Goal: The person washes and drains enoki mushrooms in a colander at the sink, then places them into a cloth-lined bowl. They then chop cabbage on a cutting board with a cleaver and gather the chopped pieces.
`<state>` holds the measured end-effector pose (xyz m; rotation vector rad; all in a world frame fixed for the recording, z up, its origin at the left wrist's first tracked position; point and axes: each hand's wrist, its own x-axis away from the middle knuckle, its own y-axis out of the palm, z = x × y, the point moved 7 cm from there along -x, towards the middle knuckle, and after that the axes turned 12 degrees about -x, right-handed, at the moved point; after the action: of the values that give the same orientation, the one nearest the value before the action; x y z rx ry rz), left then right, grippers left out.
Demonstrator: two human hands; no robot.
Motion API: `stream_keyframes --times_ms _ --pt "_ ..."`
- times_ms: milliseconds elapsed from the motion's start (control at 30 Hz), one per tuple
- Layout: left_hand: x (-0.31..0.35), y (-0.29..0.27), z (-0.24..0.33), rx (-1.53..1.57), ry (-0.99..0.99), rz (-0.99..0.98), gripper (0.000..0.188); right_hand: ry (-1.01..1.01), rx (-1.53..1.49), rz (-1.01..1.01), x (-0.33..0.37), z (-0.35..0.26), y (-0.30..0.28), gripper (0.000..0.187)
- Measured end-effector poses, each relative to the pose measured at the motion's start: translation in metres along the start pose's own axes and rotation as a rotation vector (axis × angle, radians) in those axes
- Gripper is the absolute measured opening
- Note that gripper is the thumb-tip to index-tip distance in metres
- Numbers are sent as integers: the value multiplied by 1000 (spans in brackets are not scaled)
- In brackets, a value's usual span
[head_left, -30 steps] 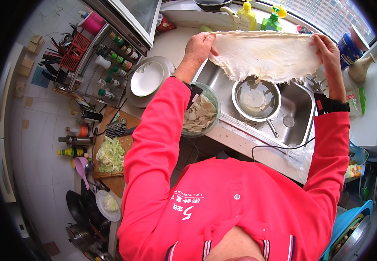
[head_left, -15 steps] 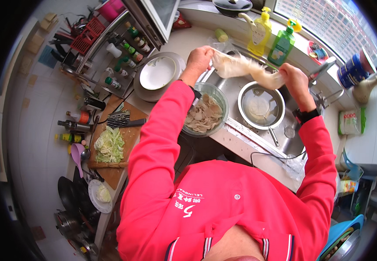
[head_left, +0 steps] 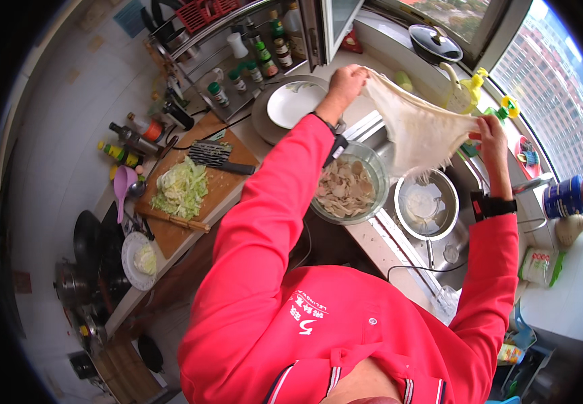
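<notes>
Fingers on both hands are pinched tight on a pale, wet, sagging sheet of cloth [head_left: 420, 131], stretched over the steel sink [head_left: 463, 176]. The left hand [head_left: 346, 83] grips its corner at about 11 o'clock from the cloth; the right hand [head_left: 492, 137] holds the edge at 3 o'clock. Going left to right: a wooden cutting board [head_left: 227, 185] with chopped green cabbage [head_left: 181, 190], a glass bowl of pale sliced pieces [head_left: 346, 186], then a round metal strainer [head_left: 426, 204] right below the cloth at 6 o'clock.
</notes>
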<state>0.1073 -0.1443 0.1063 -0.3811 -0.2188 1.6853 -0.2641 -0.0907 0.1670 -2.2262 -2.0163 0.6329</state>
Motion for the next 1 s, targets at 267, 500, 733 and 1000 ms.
stream_keyframes --times_ms 267,500,733,1000 --pt "-36 -66 8 -160 106 75 26 12 -18 65 -29 -29 32 18" --pt "-58 -94 5 -154 185 12 27 -4 -16 66 -51 -45 56 20" --pt "-65 -100 35 16 275 -6 24 -199 -100 188 -52 -87 43 20" --pt "-45 -4 23 89 170 -188 23 -32 498 257 -16 -30 31 22"
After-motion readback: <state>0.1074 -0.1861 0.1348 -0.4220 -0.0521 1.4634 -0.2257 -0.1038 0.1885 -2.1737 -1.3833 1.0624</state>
